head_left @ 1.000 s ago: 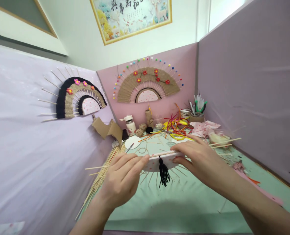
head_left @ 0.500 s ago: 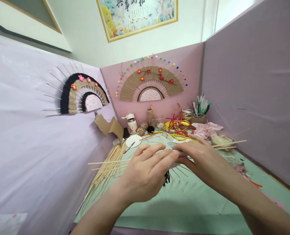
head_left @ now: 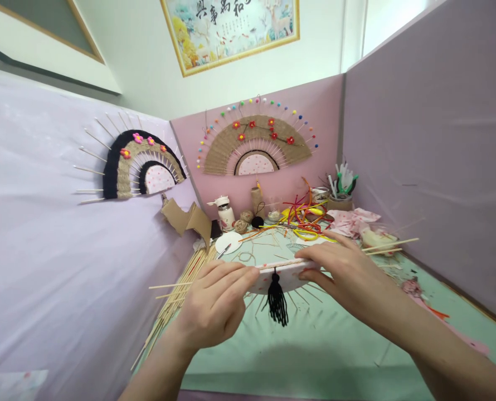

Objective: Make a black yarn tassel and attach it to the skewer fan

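Between my hands is a half-round fan piece [head_left: 287, 274] covered in white cloth with pink-red dots. Thin sticks fan out from it, some poking past both hands. From the middle of its near edge hangs a black tassel [head_left: 277, 301]. My left hand [head_left: 218, 298] grips the left end, its fingers lying along the top edge. At the right end, my right hand [head_left: 335, 267] pinches the piece between thumb and fingers. The piece is held above the green tabletop, seen nearly edge-on, so most of its faces are hidden.
Many bamboo sticks [head_left: 181, 289] lie at the left by a white disc [head_left: 228, 243] with a pen. Behind are a white bottle [head_left: 224, 214], twine balls [head_left: 243, 221] and coloured pipe cleaners [head_left: 306, 214]. Two finished fans [head_left: 268, 128] hang on the partitions.
My left hand has slid left along the edge, uncovering the dotted cloth and the black tassel. My right hand keeps its hold at the right end.
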Available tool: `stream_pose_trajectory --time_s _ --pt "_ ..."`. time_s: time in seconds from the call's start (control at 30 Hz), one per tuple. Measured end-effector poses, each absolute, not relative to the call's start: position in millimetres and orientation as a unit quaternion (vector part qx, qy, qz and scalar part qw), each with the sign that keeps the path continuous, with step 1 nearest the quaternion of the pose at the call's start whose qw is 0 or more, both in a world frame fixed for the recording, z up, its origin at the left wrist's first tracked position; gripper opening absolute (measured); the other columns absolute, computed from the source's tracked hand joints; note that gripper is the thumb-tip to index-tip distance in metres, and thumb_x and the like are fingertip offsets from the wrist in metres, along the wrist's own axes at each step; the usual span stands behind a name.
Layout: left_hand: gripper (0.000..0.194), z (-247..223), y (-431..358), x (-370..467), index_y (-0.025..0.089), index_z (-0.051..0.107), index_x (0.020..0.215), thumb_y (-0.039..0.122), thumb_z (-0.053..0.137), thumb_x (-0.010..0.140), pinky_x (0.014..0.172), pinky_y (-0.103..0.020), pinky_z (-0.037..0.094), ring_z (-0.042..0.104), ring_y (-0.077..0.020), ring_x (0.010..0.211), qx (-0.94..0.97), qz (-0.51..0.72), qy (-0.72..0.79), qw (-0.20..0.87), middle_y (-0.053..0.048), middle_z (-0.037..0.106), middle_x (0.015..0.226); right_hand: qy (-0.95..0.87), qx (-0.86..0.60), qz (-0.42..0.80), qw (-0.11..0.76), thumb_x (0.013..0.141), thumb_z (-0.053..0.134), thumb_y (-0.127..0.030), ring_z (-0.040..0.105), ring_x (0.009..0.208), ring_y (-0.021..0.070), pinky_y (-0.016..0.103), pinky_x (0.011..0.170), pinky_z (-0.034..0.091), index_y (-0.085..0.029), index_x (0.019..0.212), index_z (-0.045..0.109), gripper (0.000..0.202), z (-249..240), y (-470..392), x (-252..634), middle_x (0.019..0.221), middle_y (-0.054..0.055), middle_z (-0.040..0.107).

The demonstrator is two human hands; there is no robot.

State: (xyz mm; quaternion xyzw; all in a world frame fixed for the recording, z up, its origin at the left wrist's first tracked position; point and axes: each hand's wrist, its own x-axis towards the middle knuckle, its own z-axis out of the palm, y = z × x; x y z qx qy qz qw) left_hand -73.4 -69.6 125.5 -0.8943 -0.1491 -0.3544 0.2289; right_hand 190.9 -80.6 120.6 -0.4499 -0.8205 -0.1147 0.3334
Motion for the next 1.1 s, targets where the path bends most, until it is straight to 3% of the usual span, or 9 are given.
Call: stream_pose_trajectory --time_s 0.17,0.27,0.37,0.5,0.57,0.7,0.77,0.87,1.1 --pt "0.053 120.2 -73.2 -100.9 0.017 0.056 0.125 0.000 0.053 0.075 0.085 -0.037 0.050 0.067 -0.0217 0.098 -0.854 -0.389 -0.185 0.291 -0.009 0.074 0.100 -0.820 -0.447 -0.119 0.338 0.087 0.062 -0.019 0.068 0.080 0.0212 0.038 0.074 0.049 -0.021 0.091 0.067 0.007 118.5 -80.1 194.1 0.088 0.002 0.076" --pt "0.047 112.1 -83.8 -118.1 0.018 0.061 0.116 0.000 0.061 0.072 0.083 -0.039 0.049 0.065 -0.0238 0.094 -0.753 -0.491 -0.257 0.354 -0.009 0.072 0.095 -0.817 -0.437 -0.139 0.349 0.090 0.057 -0.020 0.068 0.080 0.0210 0.041 0.081 0.048 -0.021 0.093 0.065 0.008 115.0 -77.9 196.4 0.088 0.002 0.075" --pt "0.035 92.6 -99.4 -122.1 0.018 0.064 0.107 0.006 0.064 0.074 0.081 -0.041 0.049 0.063 -0.0241 0.089 -0.639 -0.615 -0.322 0.330 -0.008 0.067 0.092 -0.808 -0.424 -0.170 0.372 0.093 0.054 -0.023 0.068 0.081 0.0209 0.045 0.093 0.043 -0.020 0.093 0.064 0.010 111.9 -75.8 196.1 0.088 0.002 0.075" --pt "0.023 55.4 -115.2 -92.4 0.020 0.060 0.103 0.012 0.062 0.081 0.079 -0.039 0.048 0.060 -0.0213 0.086 -0.587 -0.721 -0.348 0.121 -0.006 0.062 0.090 -0.786 -0.405 -0.222 0.410 0.094 0.054 -0.024 0.066 0.080 0.0202 0.046 0.100 0.039 -0.018 0.096 0.063 0.011 107.7 -75.3 190.5 0.089 0.004 0.074" --pt "0.023 40.8 -116.1 -69.2 0.021 0.060 0.108 0.018 0.059 0.085 0.079 -0.036 0.048 0.059 -0.0201 0.091 -0.616 -0.683 -0.391 -0.027 -0.008 0.063 0.100 -0.771 -0.402 -0.248 0.427 0.093 0.055 -0.023 0.066 0.080 0.0203 0.045 0.098 0.040 -0.017 0.098 0.062 0.010 101.7 -74.4 186.0 0.089 0.005 0.073" --pt "0.044 34.5 -102.2 -30.0 0.022 0.049 0.127 0.033 0.062 0.086 0.095 -0.038 0.045 0.058 -0.0230 0.113 -0.553 -0.610 -0.396 -0.406 -0.012 0.060 0.126 -0.735 -0.404 -0.292 0.459 0.090 0.060 -0.018 0.065 0.084 0.0215 0.040 0.089 0.043 -0.016 0.101 0.064 0.012 75.7 -67.6 176.3 0.091 0.007 0.074" --pt "0.051 40.4 -90.1 -16.3 0.023 0.048 0.128 0.036 0.067 0.083 0.102 -0.038 0.041 0.054 -0.0230 0.123 -0.459 -0.625 -0.353 -0.524 -0.011 0.056 0.134 -0.718 -0.407 -0.305 0.474 0.089 0.061 -0.015 0.065 0.086 0.0224 0.038 0.084 0.044 -0.016 0.102 0.064 0.014 58.2 -63.0 172.1 0.092 0.008 0.074" --pt "0.041 48.5 -71.8 -0.6 0.019 0.058 0.112 0.034 0.073 0.077 0.106 -0.032 0.038 0.052 -0.0216 0.125 -0.346 -0.651 -0.304 -0.603 -0.009 0.061 0.127 -0.713 -0.416 -0.306 0.474 0.088 0.060 -0.013 0.066 0.089 0.0228 0.036 0.079 0.045 -0.017 0.102 0.066 0.016 33.4 -58.7 165.9 0.094 0.008 0.075" --pt "0.023 28.6 -44.6 3.6 0.016 0.063 0.098 0.021 0.069 0.076 0.070 -0.026 0.049 0.066 -0.0160 0.081 -0.164 -0.665 -0.311 -0.659 -0.006 0.071 0.092 -0.763 -0.459 -0.201 0.409 0.090 0.053 -0.012 0.064 0.096 0.0256 0.039 0.081 0.050 -0.017 0.105 0.066 0.021 1.0 -65.5 144.5 0.105 0.011 0.072"
